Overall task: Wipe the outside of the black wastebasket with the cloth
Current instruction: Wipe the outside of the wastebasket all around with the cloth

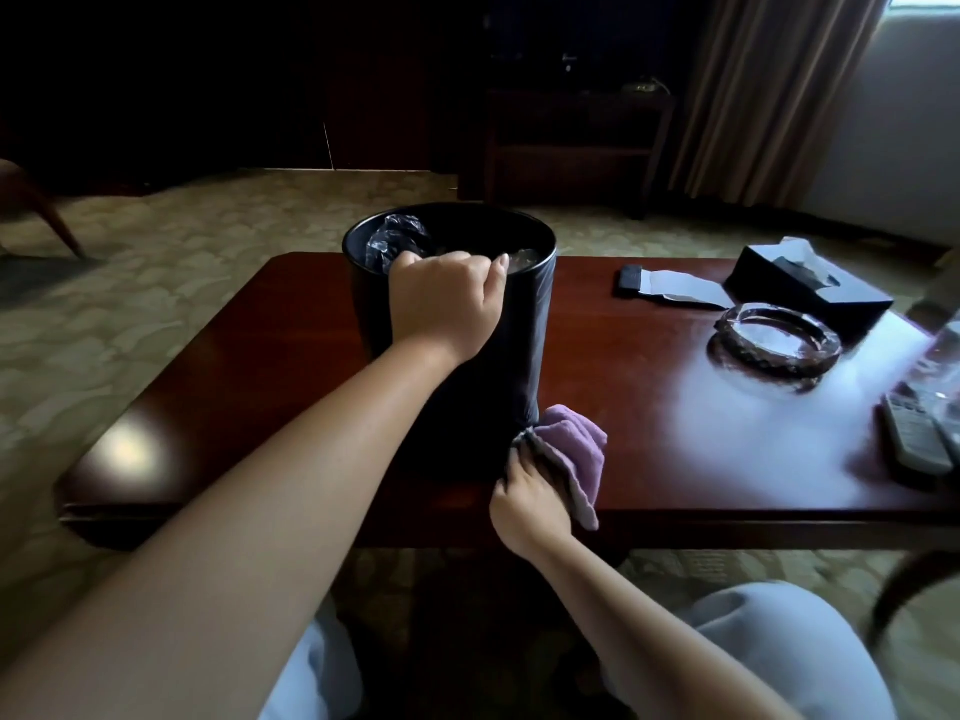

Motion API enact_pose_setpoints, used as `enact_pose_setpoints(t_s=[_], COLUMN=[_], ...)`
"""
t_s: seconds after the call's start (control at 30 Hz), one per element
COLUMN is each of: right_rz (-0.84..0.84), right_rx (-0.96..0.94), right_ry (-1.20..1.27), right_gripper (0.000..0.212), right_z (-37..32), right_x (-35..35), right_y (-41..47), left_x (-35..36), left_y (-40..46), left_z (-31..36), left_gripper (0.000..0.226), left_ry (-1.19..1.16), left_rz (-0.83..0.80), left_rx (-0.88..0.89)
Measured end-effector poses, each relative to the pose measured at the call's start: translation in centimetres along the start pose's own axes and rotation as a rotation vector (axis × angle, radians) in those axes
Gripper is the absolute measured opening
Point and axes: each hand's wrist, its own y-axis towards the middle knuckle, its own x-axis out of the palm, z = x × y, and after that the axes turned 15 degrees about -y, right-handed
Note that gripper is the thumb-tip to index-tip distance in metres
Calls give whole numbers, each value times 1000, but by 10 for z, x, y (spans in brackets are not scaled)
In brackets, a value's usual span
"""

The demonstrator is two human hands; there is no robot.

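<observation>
Head view looks down on a black wastebasket (519,356) standing upright on a dark red-brown table (260,356), near the table's front edge and left of its middle. Crumpled clear plastic (395,241) lies inside the wastebasket. Left hand (447,298) grips the near rim of the wastebasket, fingers curled over the top edge and thumb on the outside wall. Right hand (527,504) holds a purple cloth (571,454) with its fingers curled into the fabric, pressing it against the wastebasket's lower right side, just above the tabletop. Right of the wastebasket sit a glass ashtray (779,340), a black tissue box (810,285) behind it, and a small flat dark item on paper (670,285). Farther right of the wastebasket, at the table's edge, lies a grey remote control (914,439).
</observation>
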Motion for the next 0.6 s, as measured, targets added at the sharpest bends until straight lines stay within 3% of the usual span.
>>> enact_pose_setpoints(t_s=[0.13,0.27,0.47,0.6], right_rz=[-35,-115,-84,-152], right_rx=[91,7,89,41], right_ry=[10,44,71,95], right_gripper=[61,67,34,62], right_z=[11,1,15,-4], right_x=[-9,-5,-12,-5], right_y=[19,3,19,-1], left_x=[-4,-6,-8,-8], left_y=[4,7,8,8], left_z=[1,2,2,3], left_gripper=[45,47,47,48], left_ry=[40,59,63,57], left_rz=[-149,-193,-236,-234], left_rx=[-36,-43,-59,-50])
